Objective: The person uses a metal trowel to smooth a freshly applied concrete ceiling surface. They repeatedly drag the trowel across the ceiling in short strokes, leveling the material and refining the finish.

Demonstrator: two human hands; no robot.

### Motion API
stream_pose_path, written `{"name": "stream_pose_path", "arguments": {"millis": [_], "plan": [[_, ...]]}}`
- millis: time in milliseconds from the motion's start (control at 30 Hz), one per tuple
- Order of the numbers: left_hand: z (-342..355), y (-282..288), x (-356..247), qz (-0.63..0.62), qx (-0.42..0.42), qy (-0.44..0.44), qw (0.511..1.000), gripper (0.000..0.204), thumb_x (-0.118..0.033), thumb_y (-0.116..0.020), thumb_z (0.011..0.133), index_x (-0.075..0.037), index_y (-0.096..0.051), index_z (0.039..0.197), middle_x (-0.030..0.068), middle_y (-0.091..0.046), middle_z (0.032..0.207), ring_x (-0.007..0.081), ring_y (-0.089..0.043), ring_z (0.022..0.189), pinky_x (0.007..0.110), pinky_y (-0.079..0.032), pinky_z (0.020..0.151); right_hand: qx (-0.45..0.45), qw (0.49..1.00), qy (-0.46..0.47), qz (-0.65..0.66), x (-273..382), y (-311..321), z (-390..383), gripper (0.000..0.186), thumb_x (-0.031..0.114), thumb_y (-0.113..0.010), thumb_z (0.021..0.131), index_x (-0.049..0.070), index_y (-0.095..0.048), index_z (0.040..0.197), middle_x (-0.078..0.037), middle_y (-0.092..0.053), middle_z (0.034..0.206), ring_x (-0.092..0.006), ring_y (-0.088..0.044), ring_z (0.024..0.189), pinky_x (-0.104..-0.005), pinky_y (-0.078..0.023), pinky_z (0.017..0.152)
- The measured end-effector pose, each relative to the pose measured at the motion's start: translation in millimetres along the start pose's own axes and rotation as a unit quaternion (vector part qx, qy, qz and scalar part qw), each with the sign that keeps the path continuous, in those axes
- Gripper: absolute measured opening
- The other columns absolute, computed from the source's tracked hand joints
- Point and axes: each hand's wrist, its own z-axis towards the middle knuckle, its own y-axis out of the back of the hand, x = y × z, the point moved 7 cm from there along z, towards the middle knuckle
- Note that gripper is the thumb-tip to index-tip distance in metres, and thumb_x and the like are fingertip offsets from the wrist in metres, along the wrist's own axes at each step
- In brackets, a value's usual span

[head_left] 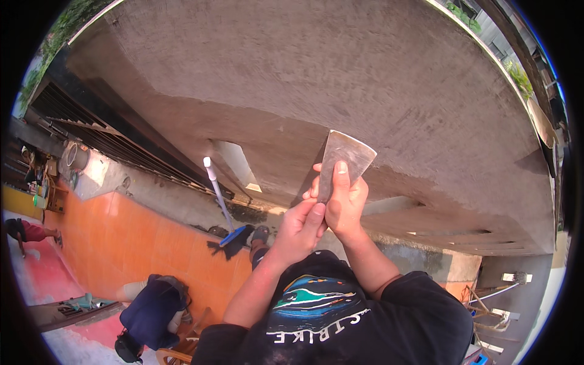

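A flat metal scraper (351,152) with a wide, slightly curved edge is raised in front of the grey wall, wide end up. My right hand (348,207) is closed round its narrow part, thumb laid flat on the blade and fingertips showing past the far side. My left hand (298,228) is closed at the scraper's lower end, thumb and fingers pressed together right against my right hand. Whatever handle there is lies hidden between the two hands.
The plastered wall (292,67) has slot-like openings low down. A blue broom (228,228) leans against it beside my foot. Orange tiles (152,228) cover the floor at left, where a person in dark blue (155,310) bends over. A wooden chair (173,356) stands nearby.
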Motion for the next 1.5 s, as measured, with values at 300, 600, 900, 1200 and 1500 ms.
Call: {"name": "stream_pose_path", "arguments": {"millis": [300, 600, 900, 1200, 1500], "plan": [[24.4, -7.1, -39.7, 0.022, -0.037, -0.086, 0.995, 0.033, -0.029, -0.047, 0.105, -0.004, -0.055, 0.085, -0.0040, -0.047, 0.065, 0.0036, -0.042, 0.057, 0.021, -0.036, 0.052, 0.026, 0.996, 0.080, 0.039, 49.2, -23.4, 19.9, 0.049, 0.038, -0.045, 0.105, -0.007, -0.062, 0.096, -0.009, -0.059, 0.064, -0.0128, -0.058, 0.056, -0.0284, -0.051, 0.054], [-14.2, -17.4, -30.6, 0.012, 0.021, -0.022, 0.999, 0.035, -0.031, -0.041, 0.107, -0.005, -0.052, 0.086, -0.0040, -0.046, 0.066, 0.0028, -0.044, 0.057, 0.020, -0.036, 0.051, 0.062, 0.996, -0.005, 0.058, 24.1, -14.0, -8.1, 0.046, 0.037, -0.046, 0.104, -0.006, -0.060, 0.100, -0.008, -0.059, 0.062, -0.0157, -0.062, 0.057, -0.0291, -0.052, 0.053], [-7.3, -4.8, -6.1, 0.022, -0.012, -0.004, 1.000, 0.036, -0.033, -0.041, 0.107, -0.006, -0.051, 0.086, -0.0040, -0.047, 0.065, 0.0032, -0.044, 0.055, 0.021, -0.037, 0.050, 0.027, 0.998, -0.041, 0.038, -3.0, -5.1, -1.6, 0.046, 0.038, -0.046, 0.104, -0.005, -0.060, 0.097, -0.008, -0.058, 0.062, -0.0159, -0.061, 0.055, -0.0299, -0.052, 0.053], [5.8, -1.9, -4.1, 0.029, -0.014, 0.019, 0.999, 0.034, -0.029, -0.044, 0.106, -0.004, -0.053, 0.085, -0.0040, -0.047, 0.065, 0.0038, -0.044, 0.057, 0.023, -0.037, 0.052, 0.015, 0.999, -0.019, 0.023, 3.1, -9.4, 6.9, 0.047, 0.038, -0.047, 0.104, -0.005, -0.061, 0.092, -0.007, -0.058, 0.060, -0.0159, -0.060, 0.054, -0.0294, -0.051, 0.052], [15.0, -22.8, -64.8, 0.062, 0.036, -0.090, 0.993, 0.029, -0.026, -0.047, 0.105, -0.002, -0.057, 0.091, -0.0040, -0.048, 0.067, 0.0041, -0.042, 0.060, 0.023, -0.037, 0.055, 0.020, 0.994, 0.078, 0.067, 67.1, -15.0, 13.7, 0.048, 0.040, -0.047, 0.103, -0.005, -0.059, 0.093, -0.008, -0.057, 0.061, -0.0167, -0.061, 0.055, -0.0311, -0.053, 0.053]]}}
